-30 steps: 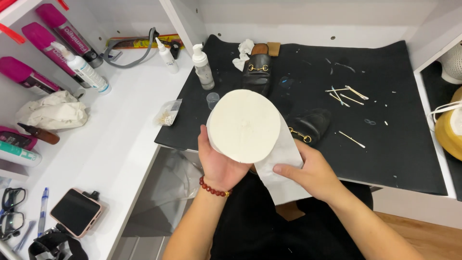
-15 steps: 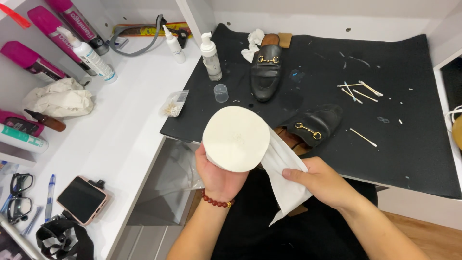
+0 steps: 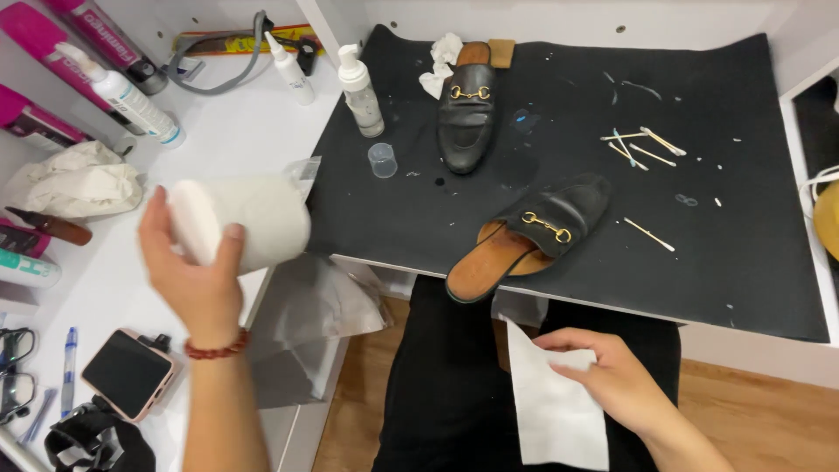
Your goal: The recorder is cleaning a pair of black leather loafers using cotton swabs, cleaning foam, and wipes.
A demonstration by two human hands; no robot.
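The left hand (image 3: 197, 280) grips a white paper-towel roll (image 3: 240, 223), held over the white side counter (image 3: 210, 140). The right hand (image 3: 612, 376) pinches a torn white sheet (image 3: 555, 415) above the lap. Ahead of the right hand, a black loafer (image 3: 533, 232) overhangs the black mat (image 3: 743, 227); setting the roll down well clear of the bottles (image 3: 360, 92) seems wise.

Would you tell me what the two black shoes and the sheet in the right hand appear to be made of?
The upright loafer and the tipped loafer look like smooth black leather with a soft sheen, each with a gold metal bar; the tipped one shows a tan, matte insole. The white sheet, held by the right hand, looks like thin, matte, creased tissue or non-woven wipe.
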